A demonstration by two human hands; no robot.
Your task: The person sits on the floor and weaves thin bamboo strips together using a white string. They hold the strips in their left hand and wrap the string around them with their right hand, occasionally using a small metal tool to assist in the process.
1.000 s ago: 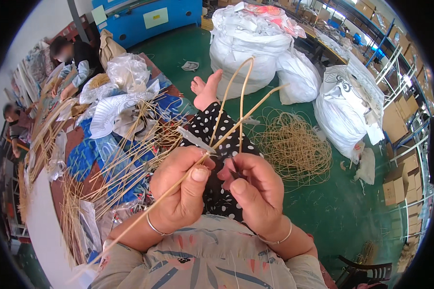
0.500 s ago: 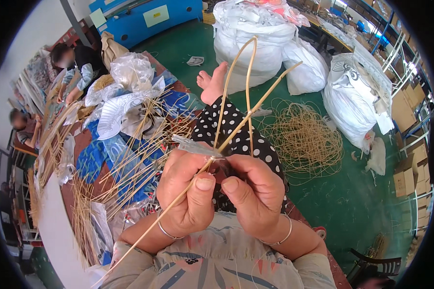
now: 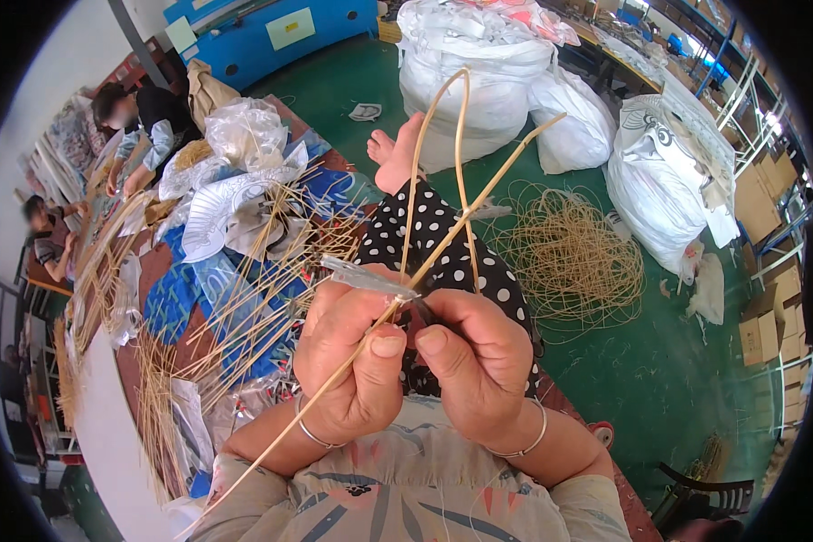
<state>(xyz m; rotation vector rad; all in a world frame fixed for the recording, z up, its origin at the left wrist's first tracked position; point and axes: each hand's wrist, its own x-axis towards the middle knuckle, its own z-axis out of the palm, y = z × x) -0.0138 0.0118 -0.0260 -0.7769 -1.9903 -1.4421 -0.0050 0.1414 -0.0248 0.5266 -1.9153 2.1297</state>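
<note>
In front of my lap, my left hand (image 3: 357,357) is closed around a thin bamboo strip frame. One long strip (image 3: 285,434) of it slants down to the lower left. Beyond my fingers rise a bent, pointed loop (image 3: 413,194) and a thicker stick (image 3: 510,172), which cross each other. A crumpled grey strip (image 3: 361,276) of thin material sticks out over my left fingers at the joint. My right hand (image 3: 483,357) is pinched closed right beside that joint. Something dark shows at its fingertips, but its kind is hidden.
Loose bamboo sticks (image 3: 244,334), blue sheets (image 3: 173,303) and plastic bags (image 3: 247,131) cover the table at left. A tangled coil of thin cane (image 3: 569,262) lies on the green floor. Big white sacks (image 3: 474,86) stand ahead. A co-worker (image 3: 144,126) works at far left.
The bent loop's top has shifted slightly left. My hands keep the same hold, and the dark thing at my right fingertips shows a little more.
</note>
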